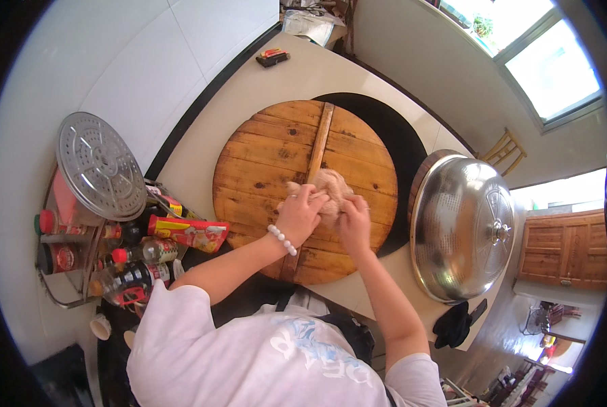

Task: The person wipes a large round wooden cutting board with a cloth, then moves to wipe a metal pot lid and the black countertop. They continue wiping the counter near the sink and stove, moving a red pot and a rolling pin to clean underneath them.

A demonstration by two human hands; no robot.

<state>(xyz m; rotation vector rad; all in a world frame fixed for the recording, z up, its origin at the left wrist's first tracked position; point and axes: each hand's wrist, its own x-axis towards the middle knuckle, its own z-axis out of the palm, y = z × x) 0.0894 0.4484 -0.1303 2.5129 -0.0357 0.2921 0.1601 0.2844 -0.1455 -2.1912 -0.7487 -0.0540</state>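
Observation:
A crumpled light pinkish-brown cloth (334, 185) is bunched on the round wooden lid (262, 157), beside the wooden bar (321, 135) that crosses the lid. My left hand (301, 213), with a white bead bracelet at the wrist, grips the cloth's left and near part. Its right edge is pinched between the fingers of my right hand (355, 219). The lid lies partly over a large black wok (400, 137) set into the counter. Folds of the cloth hide some of my fingertips.
A large metal domed lid (461, 229) stands at the right, with a black cloth (451, 325) near it. At the left are a perforated steamer plate (102, 165), several bottles (145, 252) and a red packet (189, 233). A small black object (273, 60) lies on the far counter.

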